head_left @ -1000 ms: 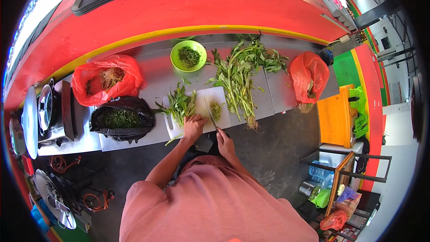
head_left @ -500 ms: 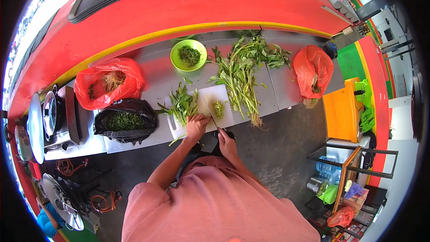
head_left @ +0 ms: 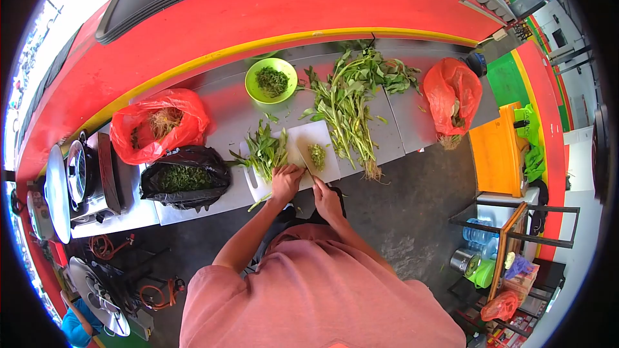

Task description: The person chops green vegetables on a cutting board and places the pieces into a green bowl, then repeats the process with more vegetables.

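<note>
A white cutting board [head_left: 323, 134] lies near the front edge of the metal table. My left hand [head_left: 287, 183] is closed on leafy green stems [head_left: 265, 148] on the board's left part. My right hand [head_left: 327, 200] is wrapped round the handle of a knife [head_left: 304, 157], whose blade is on the board between the stems and a small heap of chopped greens [head_left: 316, 156]. Long uncut greens [head_left: 350, 113] with roots lie to the right of the board. Behind the board, a green bowl [head_left: 288, 69] holds chopped leaves.
Left of the board are a black bag [head_left: 218, 182] of chopped greens, a red bag [head_left: 193, 115] with roots, and a stove [head_left: 100, 174] with a pot. Another red bag [head_left: 451, 90] stands on the right. A person in blue [head_left: 77, 325] is at the lower left.
The whole view has shifted slightly with the head. Both hands stay at the board, with the right hand and knife a little closer to the left hand.
</note>
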Motion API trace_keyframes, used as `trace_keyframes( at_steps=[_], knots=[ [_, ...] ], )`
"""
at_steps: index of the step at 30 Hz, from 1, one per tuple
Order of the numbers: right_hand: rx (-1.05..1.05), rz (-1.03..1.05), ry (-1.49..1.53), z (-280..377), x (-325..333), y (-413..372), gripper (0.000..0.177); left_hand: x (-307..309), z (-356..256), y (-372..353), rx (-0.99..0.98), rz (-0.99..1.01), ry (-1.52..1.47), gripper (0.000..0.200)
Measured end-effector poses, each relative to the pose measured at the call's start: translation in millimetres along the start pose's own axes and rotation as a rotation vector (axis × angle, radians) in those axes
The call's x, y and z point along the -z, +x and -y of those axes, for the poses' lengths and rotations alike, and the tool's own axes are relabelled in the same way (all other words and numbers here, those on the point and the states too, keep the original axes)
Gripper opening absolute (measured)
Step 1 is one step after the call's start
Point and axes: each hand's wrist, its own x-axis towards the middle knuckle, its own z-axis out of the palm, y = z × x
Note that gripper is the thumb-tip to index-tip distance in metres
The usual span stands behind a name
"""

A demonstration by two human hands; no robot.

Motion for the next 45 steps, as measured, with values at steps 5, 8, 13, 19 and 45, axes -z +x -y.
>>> trace_keyframes(
  at_steps=[5,8,13,19,45],
  knots=[
    [0.016,0.013,-0.104,-3.2,-8.5,6.0,0.036,1.0,-0.1,-1.6,-0.009,0.014,0.006,0.015],
    [-0.011,0.035,-0.147,3.0,-8.9,19.2,0.037,2.6,-3.1,1.1,-0.001,0.007,0.003,0.014],
    [0.007,-0.004,-0.089,0.1,-11.8,9.7,0.036,2.5,-1.1,0.2,0.020,-0.008,-0.005,0.012],
    [-0.040,0.056,-0.173,5.9,-7.6,14.6,0.035,4.4,-3.9,-3.4,-0.008,0.022,0.055,0.014],
    [-0.052,-0.065,0.043,0.0,-1.2,3.3,0.035,-8.3,-4.9,2.6,0.015,0.037,0.056,0.025]
  ],
)
